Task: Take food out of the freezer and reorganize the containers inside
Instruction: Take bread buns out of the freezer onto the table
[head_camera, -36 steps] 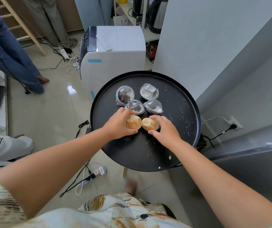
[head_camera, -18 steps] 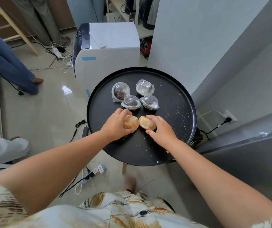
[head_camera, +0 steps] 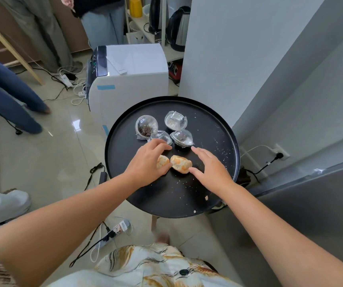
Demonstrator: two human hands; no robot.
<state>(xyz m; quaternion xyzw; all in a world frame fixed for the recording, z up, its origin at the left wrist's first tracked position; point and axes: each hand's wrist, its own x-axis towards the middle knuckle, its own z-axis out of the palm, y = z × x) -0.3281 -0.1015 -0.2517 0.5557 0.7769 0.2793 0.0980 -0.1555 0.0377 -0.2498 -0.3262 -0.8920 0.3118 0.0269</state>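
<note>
Buns [head_camera: 180, 163] and four wrapped cups [head_camera: 175, 120] lie on the black tray [head_camera: 218, 179], left hand [head_camera: 145, 165] gripping one bun, right hand [head_camera: 210, 167] open beside the other; freezer reorganizing apparently remains.

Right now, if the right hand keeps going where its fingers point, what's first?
Likely the right hand meets the clear domed container just past its fingertips; depth is unclear.
</note>
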